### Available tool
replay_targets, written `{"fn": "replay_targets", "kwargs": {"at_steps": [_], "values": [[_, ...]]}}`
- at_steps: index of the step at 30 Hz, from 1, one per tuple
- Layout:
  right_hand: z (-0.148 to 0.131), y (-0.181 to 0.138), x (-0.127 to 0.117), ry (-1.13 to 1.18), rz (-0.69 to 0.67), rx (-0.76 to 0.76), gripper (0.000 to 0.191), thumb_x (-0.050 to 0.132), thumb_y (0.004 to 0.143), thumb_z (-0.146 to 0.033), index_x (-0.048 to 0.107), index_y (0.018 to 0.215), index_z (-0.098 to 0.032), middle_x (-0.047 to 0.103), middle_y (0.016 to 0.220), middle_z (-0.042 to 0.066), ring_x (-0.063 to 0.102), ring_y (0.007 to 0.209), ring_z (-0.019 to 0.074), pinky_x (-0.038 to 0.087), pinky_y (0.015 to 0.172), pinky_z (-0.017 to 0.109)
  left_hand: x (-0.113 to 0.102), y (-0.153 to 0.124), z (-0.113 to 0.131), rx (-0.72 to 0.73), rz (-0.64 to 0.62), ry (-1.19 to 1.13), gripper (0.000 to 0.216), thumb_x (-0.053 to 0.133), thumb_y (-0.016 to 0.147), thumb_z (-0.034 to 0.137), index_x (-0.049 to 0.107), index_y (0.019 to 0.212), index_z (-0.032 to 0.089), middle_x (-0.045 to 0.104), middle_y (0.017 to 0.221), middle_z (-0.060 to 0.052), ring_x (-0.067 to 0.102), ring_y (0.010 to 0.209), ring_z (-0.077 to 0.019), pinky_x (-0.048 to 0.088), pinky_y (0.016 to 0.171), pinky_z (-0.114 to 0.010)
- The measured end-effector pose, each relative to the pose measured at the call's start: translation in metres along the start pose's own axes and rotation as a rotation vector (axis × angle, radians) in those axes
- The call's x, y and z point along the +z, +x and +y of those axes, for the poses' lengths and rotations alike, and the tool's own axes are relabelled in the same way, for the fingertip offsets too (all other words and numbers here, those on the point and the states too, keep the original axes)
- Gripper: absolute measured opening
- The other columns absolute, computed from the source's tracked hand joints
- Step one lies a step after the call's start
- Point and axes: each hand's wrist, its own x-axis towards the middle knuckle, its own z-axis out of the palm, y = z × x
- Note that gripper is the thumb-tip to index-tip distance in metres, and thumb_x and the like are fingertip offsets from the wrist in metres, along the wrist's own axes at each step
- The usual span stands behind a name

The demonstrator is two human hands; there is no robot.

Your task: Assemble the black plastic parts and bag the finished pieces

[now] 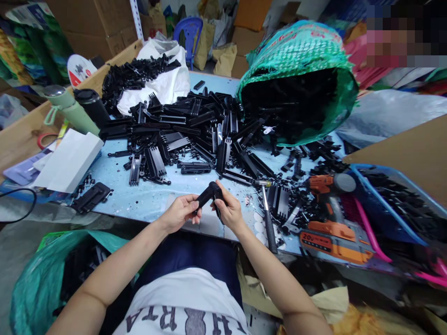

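Near the table's front edge, my left hand and my right hand hold one black plastic hinged part between them. The part is bent at a joint near its top. My left fingers pinch its left arm, and my right fingers wrap round the right arm, partly hiding it. Just beyond my hands lies a large heap of black plastic parts, some with comb-like ends. A hammer with a dark handle lies to the right of my right hand.
An orange cordless drill lies at the right, beside a blue bin of black parts. A green woven sack opens toward me. At left stand a green bottle, a dark tumbler and a white box. A green bag sits below.
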Motion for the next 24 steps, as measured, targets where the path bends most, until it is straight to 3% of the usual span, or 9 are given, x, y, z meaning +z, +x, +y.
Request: {"fn": "replay_targets", "kwargs": {"at_steps": [4,7,10,12,16,18,20,24], "values": [[-0.001,-0.001,-0.005,-0.087,-0.024,-0.106,0.049,0.046,0.09,-0.038,0.041,0.136,-0.024,0.061,0.084,0.004,0.057,0.062,0.0122,0.052,0.061,0.027,0.0,-0.004,0.003,-0.135,0.015,0.006,0.043,0.073,0.067,0.042,0.057,0.091,0.011,0.055,0.054,0.003,0.045,0.037,-0.0042,0.03,0.037,-0.015],[-0.007,0.001,-0.009,-0.097,-0.107,-0.169,0.055,0.053,0.085,-0.043,0.043,0.135,-0.022,0.063,0.103,0.009,0.061,0.085,0.0182,0.051,0.078,0.032,-0.004,-0.007,-0.001,-0.221,-0.056,0.003,0.045,0.072,0.067,0.047,0.057,0.089,0.01,0.054,0.052,0.002,0.045,0.036,-0.0043,0.027,0.034,-0.014],[-0.02,-0.001,-0.009,-0.062,-0.211,-0.041,0.065,0.06,0.079,-0.047,0.04,0.136,-0.022,0.057,0.121,0.011,0.057,0.103,0.0218,0.047,0.089,0.035,-0.007,-0.013,-0.005,-0.204,-0.068,0.047,0.046,0.065,0.071,0.054,0.057,0.085,0.01,0.05,0.044,0.004,0.038,0.031,-0.0036,0.022,0.031,-0.014],[-0.032,-0.005,-0.004,-0.012,-0.214,0.115,0.06,0.056,0.082,-0.048,0.041,0.135,-0.023,0.057,0.118,0.009,0.061,0.093,0.0185,0.049,0.083,0.033,-0.005,-0.018,-0.006,-0.177,-0.056,0.089,0.045,0.063,0.072,0.054,0.057,0.083,0.01,0.048,0.04,0.004,0.034,0.028,-0.0035,0.019,0.029,-0.014],[-0.046,-0.015,0.011,0.105,-0.076,0.258,0.048,0.041,0.089,-0.05,0.044,0.128,-0.022,0.06,0.083,0.001,0.057,0.058,0.0104,0.05,0.057,0.025,0.003,-0.028,-0.001,-0.202,-0.055,0.084,0.046,0.063,0.072,0.055,0.055,0.082,0.011,0.047,0.038,0.005,0.032,0.026,-0.0036,0.014,0.027,-0.014],[-0.048,-0.017,0.011,0.068,-0.064,0.182,0.049,0.039,0.09,-0.051,0.042,0.128,-0.021,0.058,0.077,0.0,0.056,0.057,0.0106,0.049,0.056,0.025,0.004,-0.033,0.003,-0.222,-0.068,0.103,0.046,0.062,0.072,0.055,0.054,0.082,0.011,0.049,0.038,0.004,0.033,0.025,-0.0041,0.015,0.027,-0.014],[-0.047,-0.017,0.003,-0.084,-0.117,0.01,0.053,0.04,0.088,-0.055,0.041,0.129,-0.02,0.06,0.084,0.003,0.059,0.066,0.0129,0.05,0.063,0.026,-0.001,-0.039,0.008,-0.244,-0.097,0.152,0.045,0.063,0.072,0.055,0.053,0.08,0.012,0.049,0.038,0.004,0.032,0.025,-0.0042,0.015,0.027,-0.014],[-0.042,-0.014,-0.023,-0.539,-0.354,-0.357,0.065,0.042,0.082,-0.064,0.047,0.126,-0.016,0.06,0.08,0.006,0.059,0.069,0.016,0.046,0.063,0.027,-0.022,-0.053,0.019,-0.332,-0.122,0.294,0.041,0.063,0.073,0.052,0.052,0.07,0.013,0.045,0.034,0.006,0.027,0.024,-0.0023,0.011,0.027,-0.014]]}}
